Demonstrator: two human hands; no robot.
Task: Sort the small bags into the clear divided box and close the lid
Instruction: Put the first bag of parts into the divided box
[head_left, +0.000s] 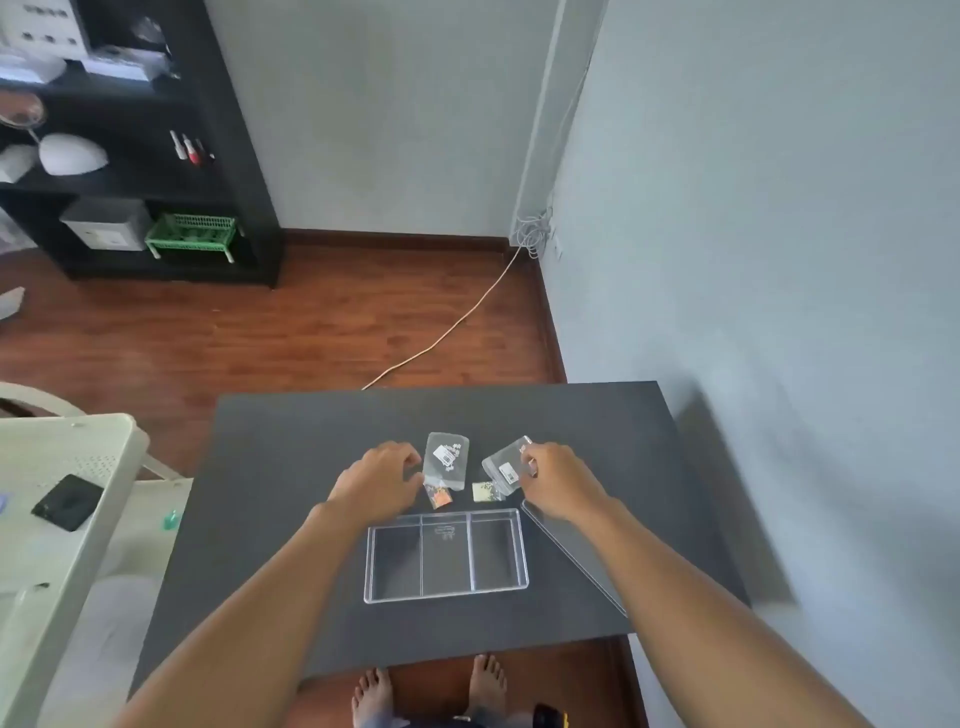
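My clear divided box (447, 556) sits on the dark tabletop (291, 441) toward its near edge, three compartments side by side, all of them bare. Its lid (571, 558) lies just right of the box, running toward the table's near right corner, partly under my right forearm.

The bags lie in a cluster just beyond the box's far wall. The larger clear bag (447, 460) with a white label lies flat near the middle of the tabletop. A second labelled bag (503, 465) is tilted up off the surface, and my right hand (558, 480) has its fingertips pinched on that bag's far right corner. Two tiny bags lie closer to the box: an orange one (441, 496) and a pale yellowish one (484, 491).

My left hand (376, 483) is curled, fingers bent toward the left edge of the larger bag and the orange one; I cannot tell whether it touches either, and it holds nothing that I can see.

These bags look nearly weightless, limp and slick, so I judge they will slide rather than lift if pressed from above. A pinch at a corner or the sealed top strip should serve best. The lid looks stiff and thin; I would take it by its long edges.
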